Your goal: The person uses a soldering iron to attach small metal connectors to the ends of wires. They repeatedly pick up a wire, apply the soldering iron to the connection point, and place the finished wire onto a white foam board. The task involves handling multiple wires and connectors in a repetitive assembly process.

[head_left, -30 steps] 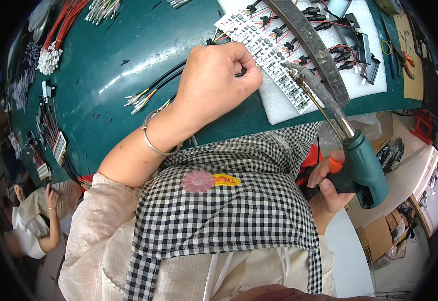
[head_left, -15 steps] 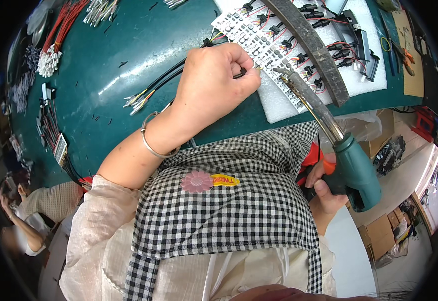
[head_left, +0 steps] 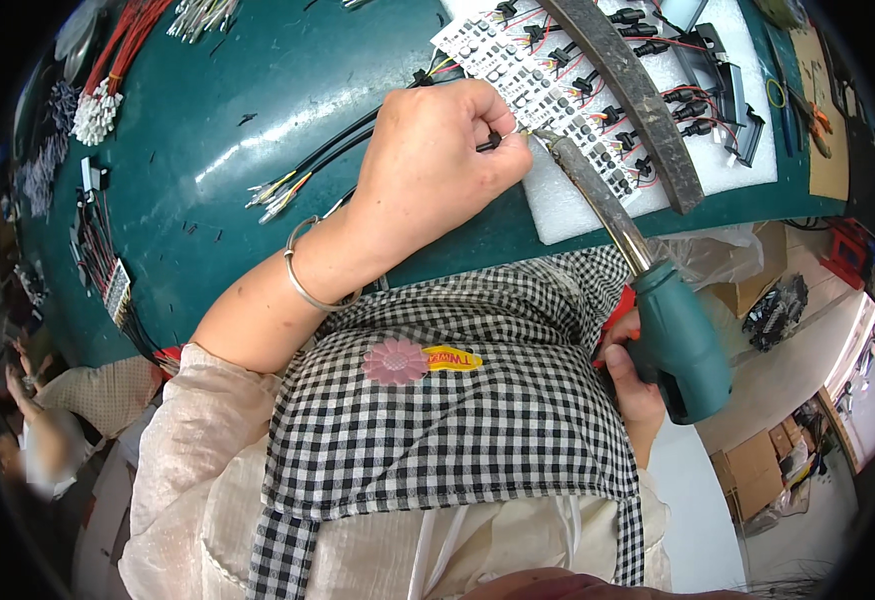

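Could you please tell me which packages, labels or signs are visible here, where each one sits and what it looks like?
Apron badge: round pink flower patch on the chest of the checked apron.
Apron label: small yellow oblong with red lettering, right beside the flower.
Cardboard boxes: brown, stacked on the floor at lower right.
Printed sheet: white, with rows of small dark marks, on the white foam pad by the left hand.
No screens are in view.

A glossy dark green worktable [head_left: 257, 90] fills the top; cardboard boxes [head_left: 757, 470] sit on pale floor [head_left: 787, 370] at right.
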